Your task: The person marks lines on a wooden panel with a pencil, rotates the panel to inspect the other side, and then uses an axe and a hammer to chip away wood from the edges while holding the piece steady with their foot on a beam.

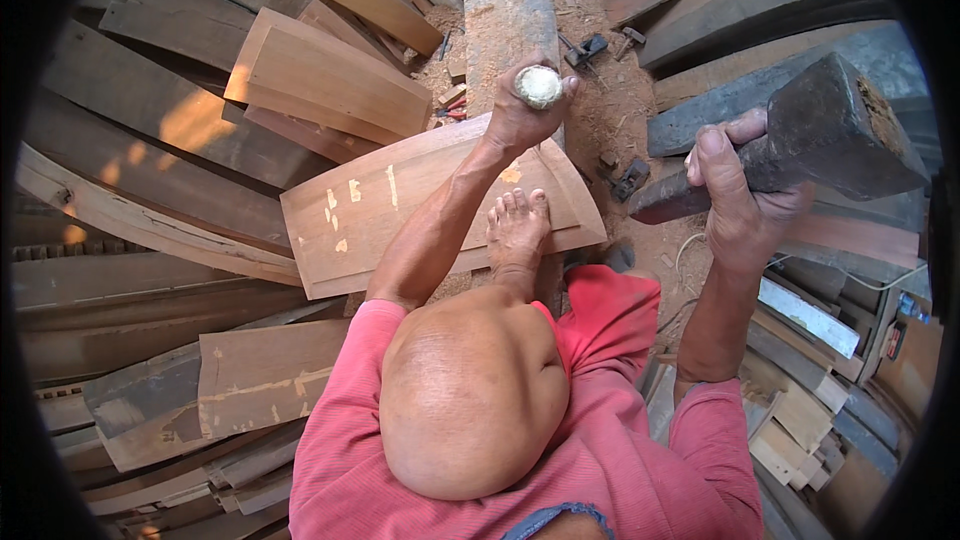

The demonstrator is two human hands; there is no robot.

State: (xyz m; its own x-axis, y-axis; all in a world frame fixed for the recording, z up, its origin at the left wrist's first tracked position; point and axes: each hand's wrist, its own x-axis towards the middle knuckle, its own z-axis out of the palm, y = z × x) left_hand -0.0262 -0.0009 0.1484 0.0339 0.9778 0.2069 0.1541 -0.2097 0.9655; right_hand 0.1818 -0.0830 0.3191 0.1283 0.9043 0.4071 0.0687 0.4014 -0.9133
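Panel (375,205) lay across bench (508,10), overhanging left edge, foot (516,240) on panel's right half, tools (587,50) beyond bench's right edge

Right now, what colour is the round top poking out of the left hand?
The round top is whitish; it shows best in the head view.

Head camera, left of fisheye pair: looks steeply down, close above bent knee (470,395) and hands (742,215).

Soft daylight, sun-flecked planks (196,122), bent edges
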